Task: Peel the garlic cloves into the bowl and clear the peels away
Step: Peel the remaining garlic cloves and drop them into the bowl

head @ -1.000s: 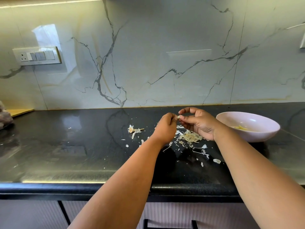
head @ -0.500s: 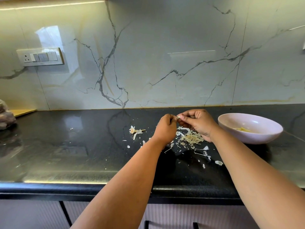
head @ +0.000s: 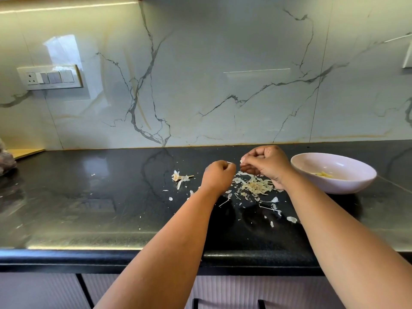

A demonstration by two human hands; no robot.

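My right hand [head: 266, 162] pinches a small white garlic clove [head: 241, 161] at its fingertips, just above the black counter. My left hand [head: 219, 175] is curled a short gap to the left of it, with a thin sliver of peel [head: 230, 162] pinched at its fingertips. Under both hands lies a heap of dry garlic peels [head: 254, 186], and loose flakes trail toward the counter's front. To the right stands a pale pink bowl [head: 312, 157] with a few peeled cloves [head: 323, 174] inside.
A garlic stem with its root end [head: 179, 177] lies left of my left hand. A switch plate [head: 50, 77] sits on the marble wall. A wrapped bundle [head: 5, 161] shows at the far left edge, and the counter's front edge [head: 133, 256] runs across below.
My hands met at the clove before; they have now drawn slightly apart, the left taking a sliver of peel away. The right hand has curled tighter around the clove.
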